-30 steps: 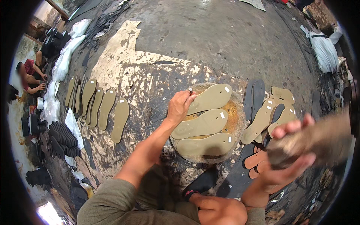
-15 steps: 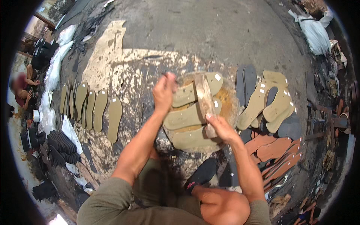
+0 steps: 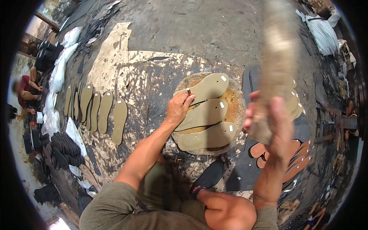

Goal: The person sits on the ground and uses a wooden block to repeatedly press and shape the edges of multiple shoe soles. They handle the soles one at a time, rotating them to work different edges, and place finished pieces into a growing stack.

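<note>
Three olive-green shoe soles with white stickers lie side by side on a round wooden block: a far sole [image 3: 211,86], a middle sole [image 3: 205,113] and a near sole [image 3: 207,137]. My left hand [image 3: 178,108] is closed around a small dark punch-like tool [image 3: 188,91], its tip showing above the fingers, at the far sole's left part. To the right of the block [image 3: 238,100], my right hand [image 3: 279,126] grips the lower end of a rough wooden club [image 3: 276,65]. The club is raised, close to the camera and blurred.
Several olive soles [image 3: 103,113] stand in a row on the left. Dark soles [image 3: 251,78] and reddish-brown soles [image 3: 297,163] lie on the right, partly behind my right arm. A black-socked foot [image 3: 211,176] rests near the block. Another person [image 3: 28,88] sits at far left.
My right hand has lifted the wooden club off the soles, up and to the right. My left hand has come down and rightward onto the far sole with the dark tool.
</note>
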Demonstrator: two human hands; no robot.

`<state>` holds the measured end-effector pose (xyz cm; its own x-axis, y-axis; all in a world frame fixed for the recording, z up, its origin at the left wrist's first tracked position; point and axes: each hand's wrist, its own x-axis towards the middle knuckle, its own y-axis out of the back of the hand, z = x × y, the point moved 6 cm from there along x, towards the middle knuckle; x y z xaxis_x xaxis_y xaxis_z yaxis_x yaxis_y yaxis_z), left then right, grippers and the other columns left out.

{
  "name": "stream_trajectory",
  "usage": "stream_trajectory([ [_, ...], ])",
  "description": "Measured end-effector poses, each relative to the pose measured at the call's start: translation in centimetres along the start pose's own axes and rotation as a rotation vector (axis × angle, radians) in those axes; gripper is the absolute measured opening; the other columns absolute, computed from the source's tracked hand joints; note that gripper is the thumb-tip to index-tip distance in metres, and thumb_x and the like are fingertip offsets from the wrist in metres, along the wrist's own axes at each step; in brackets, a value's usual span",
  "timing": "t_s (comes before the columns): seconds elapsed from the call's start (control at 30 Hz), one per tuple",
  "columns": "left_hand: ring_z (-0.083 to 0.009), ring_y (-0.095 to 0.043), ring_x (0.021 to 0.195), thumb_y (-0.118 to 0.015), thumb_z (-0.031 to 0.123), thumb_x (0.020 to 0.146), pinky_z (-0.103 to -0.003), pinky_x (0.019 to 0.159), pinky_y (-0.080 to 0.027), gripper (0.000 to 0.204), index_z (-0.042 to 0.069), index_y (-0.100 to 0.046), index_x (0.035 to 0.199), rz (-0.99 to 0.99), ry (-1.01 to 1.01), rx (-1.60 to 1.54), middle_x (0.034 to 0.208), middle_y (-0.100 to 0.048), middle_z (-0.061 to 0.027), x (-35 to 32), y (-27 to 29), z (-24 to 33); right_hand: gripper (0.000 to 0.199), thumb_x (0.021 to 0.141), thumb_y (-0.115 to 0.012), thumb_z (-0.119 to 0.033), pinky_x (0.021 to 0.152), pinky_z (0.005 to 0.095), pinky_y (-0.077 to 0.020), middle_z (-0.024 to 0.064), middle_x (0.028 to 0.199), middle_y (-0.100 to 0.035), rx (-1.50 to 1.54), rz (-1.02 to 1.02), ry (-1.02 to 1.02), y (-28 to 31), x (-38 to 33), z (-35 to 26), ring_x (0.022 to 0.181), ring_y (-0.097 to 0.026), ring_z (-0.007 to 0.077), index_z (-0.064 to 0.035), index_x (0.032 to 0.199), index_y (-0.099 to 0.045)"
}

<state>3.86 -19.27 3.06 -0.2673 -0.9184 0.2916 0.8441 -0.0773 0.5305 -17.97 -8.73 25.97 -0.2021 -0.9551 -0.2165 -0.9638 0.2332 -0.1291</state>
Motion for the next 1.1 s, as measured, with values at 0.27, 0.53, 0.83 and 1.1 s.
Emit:
stream_trajectory([
  [0.27,-0.0319,-0.071,0.1,-0.071,0.017,0.096,-0.042,0.083,-0.058,0.017,0.006,-0.074,0.109,-0.09,-0.174,0.239,0.106,-0.073,-0.0122,-1.6,-1.0,0.7,0.065,0.101,-0.063,-0.054,0.096,0.0415,-0.0517,0.0175,0.114,-0.071,-0.76,-0.282,-0.24,-0.9,1.0,18.4,0.103,-0.066,0.0242,0.0042,0.131,-0.062],
  [0.53,-0.0186,-0.071,0.08,-0.063,0.028,0.107,-0.035,0.068,-0.056,0.026,0.003,-0.069,0.11,0.392,0.496,-0.436,0.091,-0.072,-0.0098,-0.4,3.9,-1.3,0.069,0.106,-0.054,-0.057,0.098,0.0378,-0.0499,0.0152,0.116,-0.07,-0.202,-0.247,-0.469,1.7,-0.5,25.5,0.107,-0.063,0.0216,0.0083,0.129,-0.062],
  [0.83,-0.0135,-0.075,0.078,-0.064,0.029,0.107,-0.029,0.071,-0.059,0.03,0.0,-0.072,0.108,-0.06,0.489,-0.234,0.088,-0.077,-0.01,-5.5,2.5,-1.1,0.051,0.107,-0.054,-0.05,0.064,0.0332,-0.0568,0.0095,0.085,-0.069,-0.019,-0.221,-0.515,0.3,-2.3,21.6,0.07,-0.069,0.019,-0.0005,0.114,-0.063],
  [1.1,-0.0316,-0.073,0.078,-0.067,0.023,0.103,-0.039,0.068,-0.056,0.023,0.001,-0.07,0.103,-0.063,0.153,0.007,0.089,-0.073,-0.0173,-5.1,2.6,0.5,0.063,0.106,-0.052,-0.055,0.074,0.0337,-0.0553,0.0122,0.093,-0.068,-0.05,-0.061,-0.013,1.5,-4.2,1.3,0.081,-0.068,0.0193,0.0055,0.121,-0.06],
])
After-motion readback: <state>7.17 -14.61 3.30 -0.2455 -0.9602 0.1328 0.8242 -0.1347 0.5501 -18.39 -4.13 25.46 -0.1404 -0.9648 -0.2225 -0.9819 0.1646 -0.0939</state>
